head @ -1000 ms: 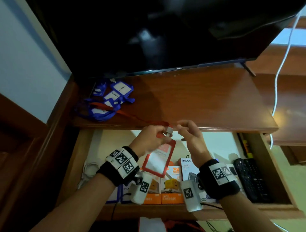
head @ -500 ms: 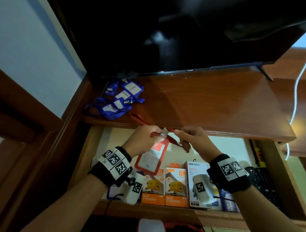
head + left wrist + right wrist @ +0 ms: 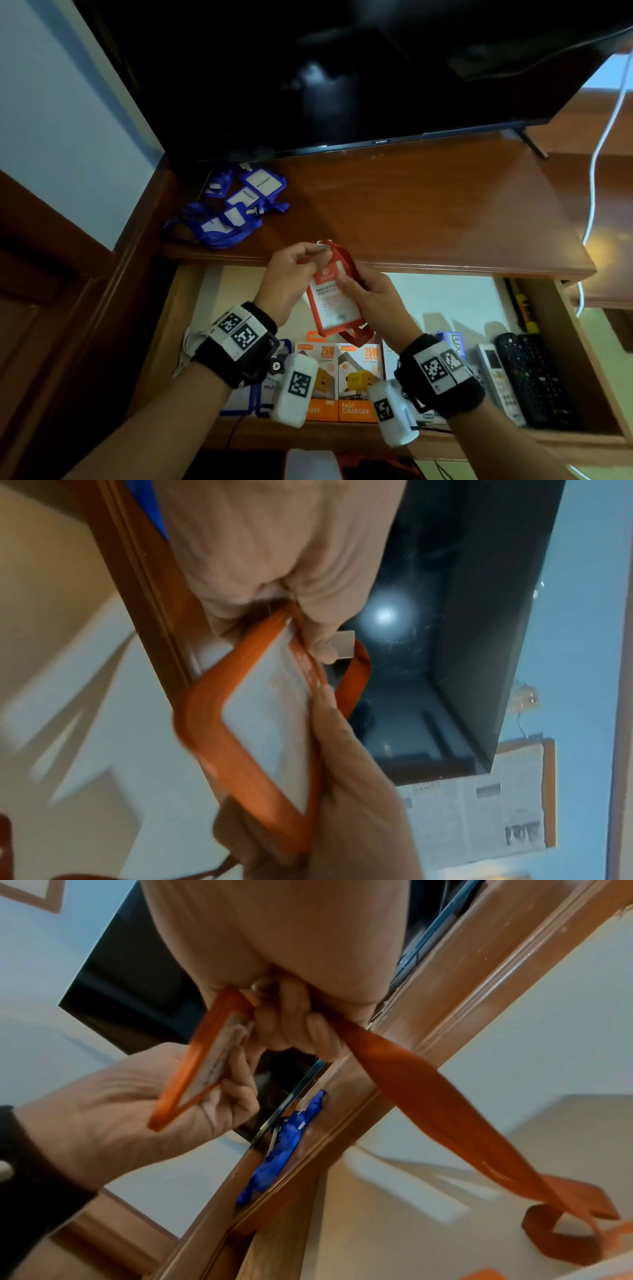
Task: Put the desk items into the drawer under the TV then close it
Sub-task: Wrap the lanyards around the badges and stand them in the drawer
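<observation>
The drawer [image 3: 164, 342] stands pulled out under the desk top [image 3: 428, 212], below the TV [image 3: 342, 68]; boxed chargers [image 3: 342, 380] and remotes [image 3: 534, 373] line its front. A heap of blue badge holders [image 3: 233, 205] lies on the desk top at the left, not yet stowed.

You hold the orange badge holder [image 3: 330, 301] above the open drawer, between both hands. Your left hand [image 3: 291, 277] pinches its top end at the clear clip tab [image 3: 344, 647], thumb and fingers closed on it. Your right hand [image 3: 373, 294] has its fingers curled on the right edge of the frame and on the orange lanyard [image 3: 428, 1096], which trails down in a loose loop toward the drawer floor.

Treat the holder as light, with a semi-stiff frame around a flat card window; it probably flexes but does not fold. Grip it by the frame edges or the clip end, not the window. Treat the lanyard as limp flat ribbon: it carries no load and can snag on the drawer front. Gather it against the frame before you lower the holder in.
</observation>
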A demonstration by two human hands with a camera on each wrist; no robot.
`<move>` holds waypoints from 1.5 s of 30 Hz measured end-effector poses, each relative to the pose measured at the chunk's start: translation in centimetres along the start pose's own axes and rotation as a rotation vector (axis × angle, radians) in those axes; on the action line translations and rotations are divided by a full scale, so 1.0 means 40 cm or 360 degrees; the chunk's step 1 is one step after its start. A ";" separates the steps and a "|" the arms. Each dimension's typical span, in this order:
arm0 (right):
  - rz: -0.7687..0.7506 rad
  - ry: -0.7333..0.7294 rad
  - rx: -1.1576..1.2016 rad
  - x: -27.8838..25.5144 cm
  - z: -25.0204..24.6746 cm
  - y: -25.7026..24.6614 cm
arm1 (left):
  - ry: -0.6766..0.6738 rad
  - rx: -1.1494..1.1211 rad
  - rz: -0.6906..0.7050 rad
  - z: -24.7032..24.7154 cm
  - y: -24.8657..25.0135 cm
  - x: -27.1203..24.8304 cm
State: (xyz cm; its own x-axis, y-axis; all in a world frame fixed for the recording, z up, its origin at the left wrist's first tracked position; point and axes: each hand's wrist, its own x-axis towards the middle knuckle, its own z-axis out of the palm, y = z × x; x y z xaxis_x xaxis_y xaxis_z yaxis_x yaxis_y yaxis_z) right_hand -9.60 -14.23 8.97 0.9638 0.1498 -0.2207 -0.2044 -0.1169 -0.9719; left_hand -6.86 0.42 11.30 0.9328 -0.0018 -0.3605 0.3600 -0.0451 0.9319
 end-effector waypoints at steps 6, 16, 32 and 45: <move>0.0107 -0.0315 -0.0546 -0.004 -0.049 0.018 | -0.0329 0.1001 0.0094 -0.042 0.022 -0.002; 0.0114 -0.0639 -0.0448 0.001 -0.079 0.011 | -0.0864 0.1246 -0.0097 -0.077 0.047 -0.014; 0.0147 -0.0499 -0.0328 0.000 -0.005 0.003 | 0.0350 0.0341 0.0090 -0.100 0.021 0.043; 0.0023 -0.0625 -0.0908 0.075 -0.091 -0.094 | -0.0642 0.1476 0.0230 -0.073 -0.007 0.002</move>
State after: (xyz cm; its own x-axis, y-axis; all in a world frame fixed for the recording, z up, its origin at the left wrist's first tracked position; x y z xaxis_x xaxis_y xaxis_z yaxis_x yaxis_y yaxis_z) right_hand -5.32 -16.92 12.26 0.8063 0.4759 -0.3514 0.0087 -0.6034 -0.7974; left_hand -6.84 3.36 11.12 0.8289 -0.3972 -0.3939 -0.0710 -0.7732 0.6302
